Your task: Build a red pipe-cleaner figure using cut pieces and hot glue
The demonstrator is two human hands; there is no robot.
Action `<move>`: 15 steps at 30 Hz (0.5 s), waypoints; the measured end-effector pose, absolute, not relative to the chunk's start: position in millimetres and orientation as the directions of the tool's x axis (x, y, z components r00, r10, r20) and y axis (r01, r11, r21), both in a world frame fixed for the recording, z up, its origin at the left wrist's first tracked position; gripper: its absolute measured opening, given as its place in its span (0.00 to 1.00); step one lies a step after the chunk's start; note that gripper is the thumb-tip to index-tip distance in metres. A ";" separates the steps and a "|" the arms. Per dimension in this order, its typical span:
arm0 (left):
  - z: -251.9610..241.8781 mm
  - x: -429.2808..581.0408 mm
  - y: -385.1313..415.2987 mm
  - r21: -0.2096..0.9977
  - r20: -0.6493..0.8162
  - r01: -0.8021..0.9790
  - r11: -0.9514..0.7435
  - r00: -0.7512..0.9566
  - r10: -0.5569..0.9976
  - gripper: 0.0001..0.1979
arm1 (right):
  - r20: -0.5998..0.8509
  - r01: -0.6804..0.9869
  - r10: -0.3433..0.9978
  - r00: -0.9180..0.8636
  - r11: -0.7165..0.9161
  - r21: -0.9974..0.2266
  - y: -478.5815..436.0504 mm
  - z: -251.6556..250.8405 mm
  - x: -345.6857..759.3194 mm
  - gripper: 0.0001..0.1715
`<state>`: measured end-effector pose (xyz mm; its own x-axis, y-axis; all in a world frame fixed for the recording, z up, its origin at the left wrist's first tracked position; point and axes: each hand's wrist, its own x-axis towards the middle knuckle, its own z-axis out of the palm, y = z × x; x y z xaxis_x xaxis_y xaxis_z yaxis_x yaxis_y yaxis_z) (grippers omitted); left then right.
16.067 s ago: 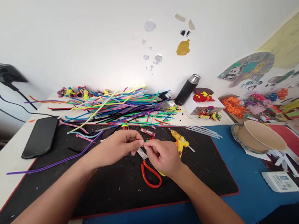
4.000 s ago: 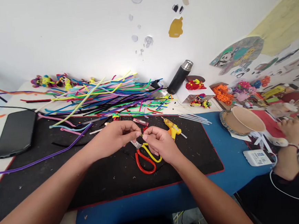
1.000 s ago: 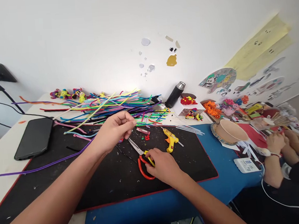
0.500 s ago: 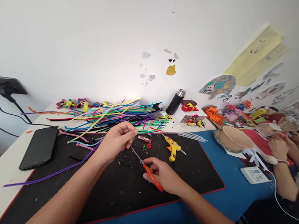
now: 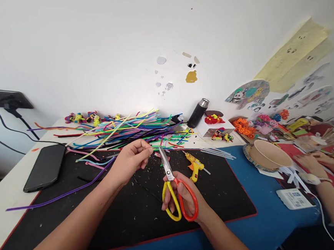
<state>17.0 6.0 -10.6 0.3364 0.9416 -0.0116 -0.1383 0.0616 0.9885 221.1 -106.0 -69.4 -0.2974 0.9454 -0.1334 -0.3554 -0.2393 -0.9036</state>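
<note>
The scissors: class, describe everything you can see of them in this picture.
The scissors have short silvery metal blades, shut or nearly so, and two plastic-looking loop handles, one yellow, one red. The right hand grips them by the handles, raised above the black mat. The blades point up and away, tips near the left hand.

Below the fingers of our left hand (image 5: 131,160) the black mat (image 5: 125,220) lay bare, with room enough to pass. Beyond those fingertips the pipe-cleaner pile (image 5: 126,128) barred the way. The scissors (image 5: 167,166) in our right hand (image 5: 188,198) filled the gap between both sets of fingers, and the glue gun (image 5: 195,166) crowded in just right of them
</note>
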 end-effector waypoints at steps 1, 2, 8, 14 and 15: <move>-10.7 17.1 6.0 0.988 -0.013 -0.140 0.063 0.335 0.942 0.18 | -0.131 -0.349 0.943 -0.307 -0.239 -0.906 -105.8 -68.5 220.8 0.41; -10.8 17.3 6.0 0.988 -0.013 -0.142 0.065 0.336 0.942 0.18 | -0.129 -0.341 0.941 -0.313 -0.238 -0.910 -105.6 -67.1 220.4 0.42; -13.2 20.4 5.4 0.987 -0.028 -0.138 0.081 0.349 0.937 0.18 | -0.132 -0.273 0.934 -0.332 -0.229 -0.934 -103.4 -61.7 216.0 0.48; -21.4 24.0 4.7 0.990 -0.056 -0.102 0.099 0.368 0.928 0.17 | -0.150 -0.235 0.949 -0.276 -0.218 -0.947 -100.2 -64.1 208.7 0.40; -22.8 24.3 4.7 0.991 -0.058 -0.094 0.100 0.371 0.927 0.17 | -0.147 -0.221 0.955 -0.257 -0.207 -0.953 -100.1 -64.0 207.6 0.38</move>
